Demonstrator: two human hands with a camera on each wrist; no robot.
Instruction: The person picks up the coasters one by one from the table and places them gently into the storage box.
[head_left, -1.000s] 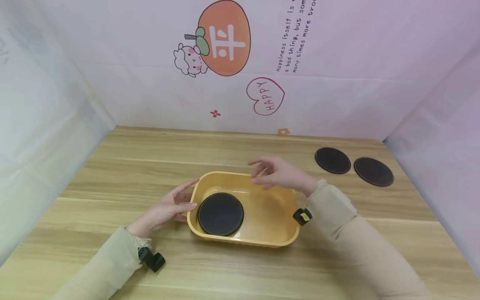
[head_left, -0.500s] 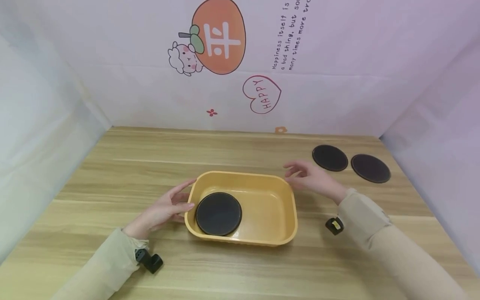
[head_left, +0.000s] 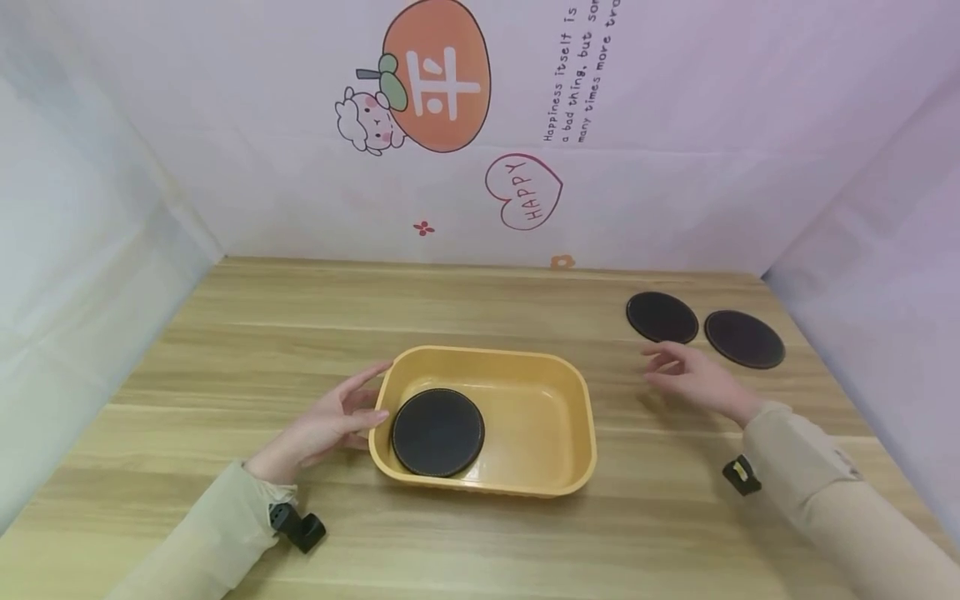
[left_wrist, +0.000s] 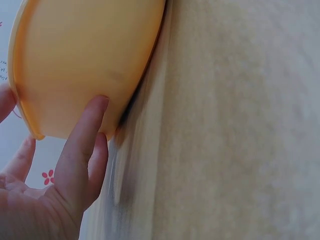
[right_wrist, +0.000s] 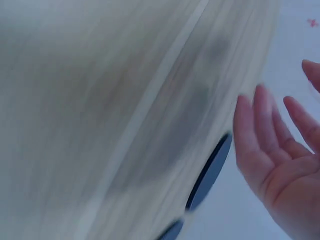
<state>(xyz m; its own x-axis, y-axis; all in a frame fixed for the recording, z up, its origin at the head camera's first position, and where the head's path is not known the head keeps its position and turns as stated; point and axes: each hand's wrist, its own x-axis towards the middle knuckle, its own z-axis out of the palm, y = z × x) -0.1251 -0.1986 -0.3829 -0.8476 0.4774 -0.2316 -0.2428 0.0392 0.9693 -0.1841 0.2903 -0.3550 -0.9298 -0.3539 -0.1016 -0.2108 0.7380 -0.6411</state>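
My left hand rests against the left end of a yellow plastic bin. In the left wrist view, its fairly straight fingers touch the outer wall of the bin. A round black coaster lies flat on the bin floor, at its left end. My right hand hovers over the table, just in front of two more black coasters, the nearer one and the farther one. Its fingers are loosely bent and hold nothing in the right wrist view, where the palm shows.
The wood-grain table ends at a white printed cloth backdrop. Cloth walls stand on both sides, the right one close behind the farther coaster. A black camera mount sits at each wrist, the left one and the right one.
My right hand has moved from above the bin to the right, out over the table near the two coasters. The left hand, the bin and the coaster inside stay in place.
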